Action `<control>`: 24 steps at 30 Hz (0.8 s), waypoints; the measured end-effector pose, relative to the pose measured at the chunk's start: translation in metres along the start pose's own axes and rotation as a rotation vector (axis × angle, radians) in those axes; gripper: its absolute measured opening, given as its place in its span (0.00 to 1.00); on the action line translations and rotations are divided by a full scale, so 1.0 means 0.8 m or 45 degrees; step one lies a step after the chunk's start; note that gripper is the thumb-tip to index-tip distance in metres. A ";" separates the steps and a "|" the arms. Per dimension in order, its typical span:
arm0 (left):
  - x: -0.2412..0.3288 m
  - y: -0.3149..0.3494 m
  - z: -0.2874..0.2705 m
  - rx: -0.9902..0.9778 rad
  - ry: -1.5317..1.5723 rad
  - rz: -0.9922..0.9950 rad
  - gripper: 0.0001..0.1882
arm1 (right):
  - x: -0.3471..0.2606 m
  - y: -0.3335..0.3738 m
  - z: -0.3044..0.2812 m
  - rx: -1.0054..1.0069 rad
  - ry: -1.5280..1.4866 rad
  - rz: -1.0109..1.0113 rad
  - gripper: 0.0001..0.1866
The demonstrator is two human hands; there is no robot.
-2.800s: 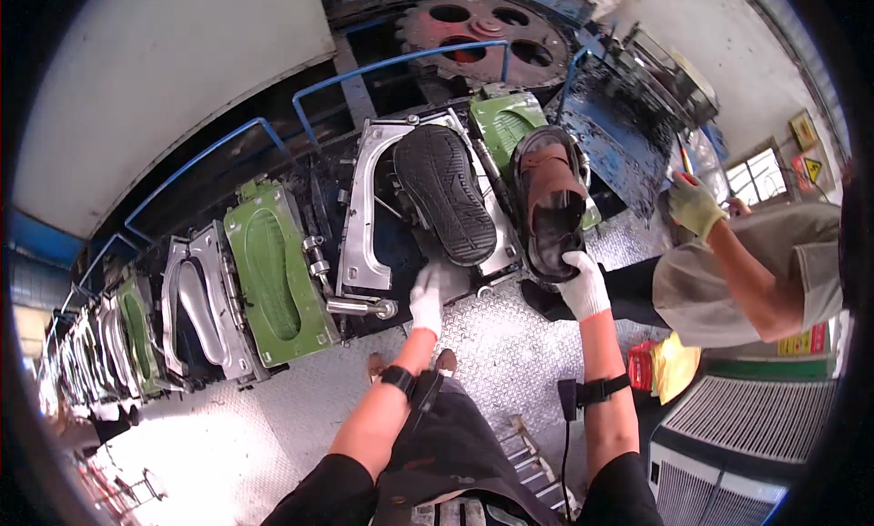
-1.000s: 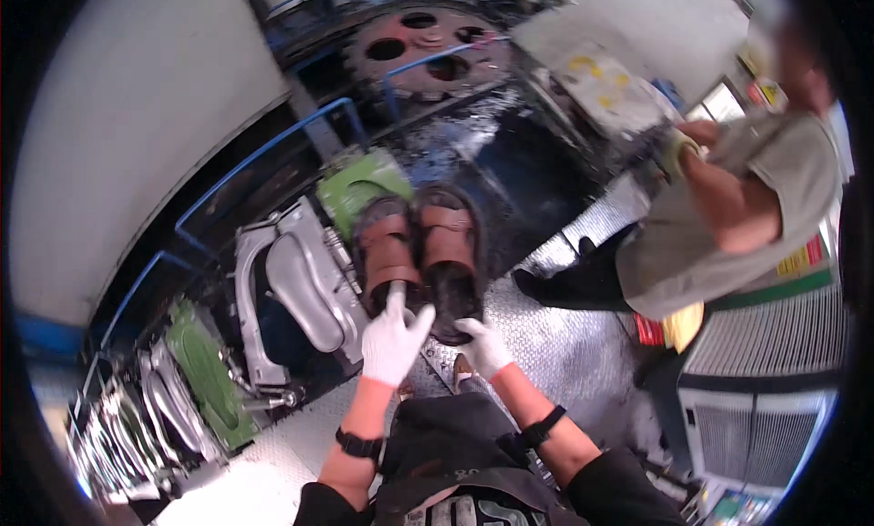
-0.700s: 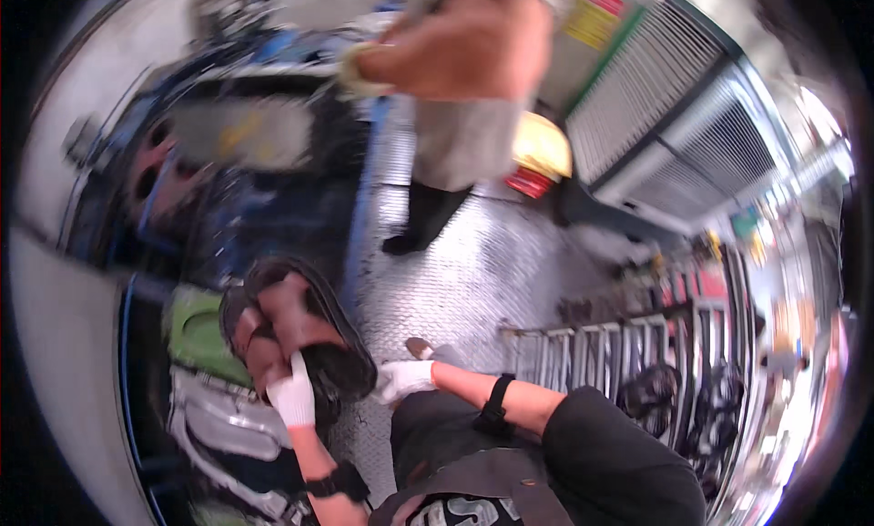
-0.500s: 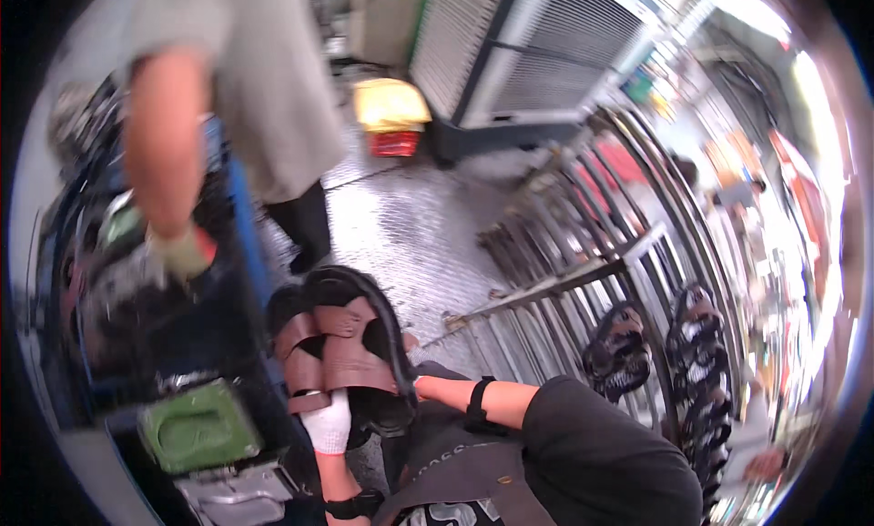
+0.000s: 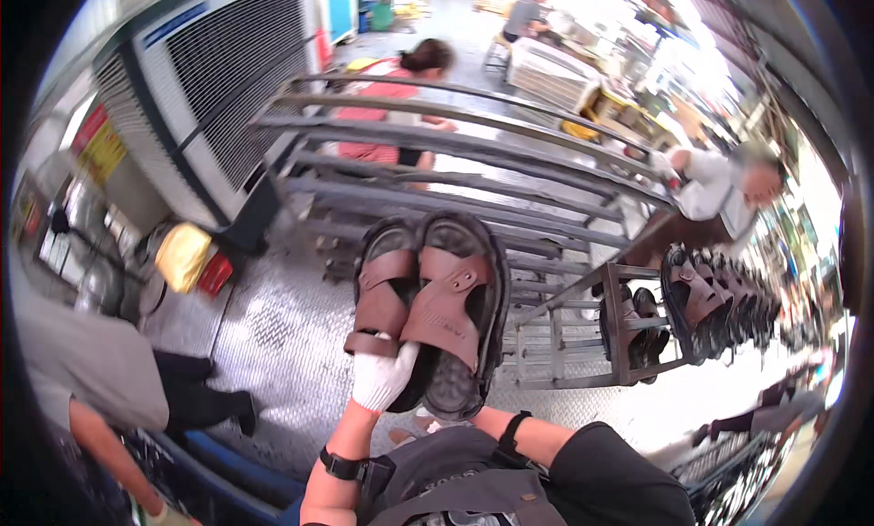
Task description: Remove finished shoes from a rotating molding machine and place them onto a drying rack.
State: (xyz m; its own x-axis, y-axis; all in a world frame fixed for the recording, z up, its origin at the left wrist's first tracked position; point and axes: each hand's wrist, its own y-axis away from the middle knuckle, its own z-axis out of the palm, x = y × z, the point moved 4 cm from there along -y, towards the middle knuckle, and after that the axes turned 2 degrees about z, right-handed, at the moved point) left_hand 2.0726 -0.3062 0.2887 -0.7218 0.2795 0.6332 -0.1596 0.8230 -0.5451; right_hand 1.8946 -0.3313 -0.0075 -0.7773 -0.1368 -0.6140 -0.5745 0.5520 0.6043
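Note:
A pair of brown-strapped sandals with black soles is held up in front of me, toes pointing away. My left hand [image 5: 381,380], in a white glove, is closed around the heel end of the left sandal [image 5: 381,294], its thumb between the two. The right sandal [image 5: 448,316] lies close against it, slightly overlapping. From the right, my right forearm [image 5: 523,432] runs in behind that sandal's heel and holds it from beneath; the fingers themselves are hidden. Both forearms wear black straps.
Just beyond the sandals stands a metal bar rack [image 5: 473,166]. Finished-looking sandals [image 5: 696,294] hang in a row on its right part. A co-worker in grey [image 5: 82,362] is close at left; others are behind the rack. A yellow-covered red bin [image 5: 185,257] sits on the metal floor.
My view has swung right, from the bench with the green mould toward the rack. The sandals have come along, still held. The co-worker and the bin now appear farther left.

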 end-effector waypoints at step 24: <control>0.317 -0.304 0.416 -0.567 0.250 0.251 0.19 | 0.116 0.131 -0.318 1.125 -0.722 -0.510 0.23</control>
State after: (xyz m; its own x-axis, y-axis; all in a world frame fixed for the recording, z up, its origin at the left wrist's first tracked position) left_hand 1.7042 -0.6000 0.3991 -0.5627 0.5025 0.6564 0.2992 0.8640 -0.4050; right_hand 1.6972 -0.4956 0.1281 -0.2191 -0.1652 -0.9616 -0.1982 0.9726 -0.1219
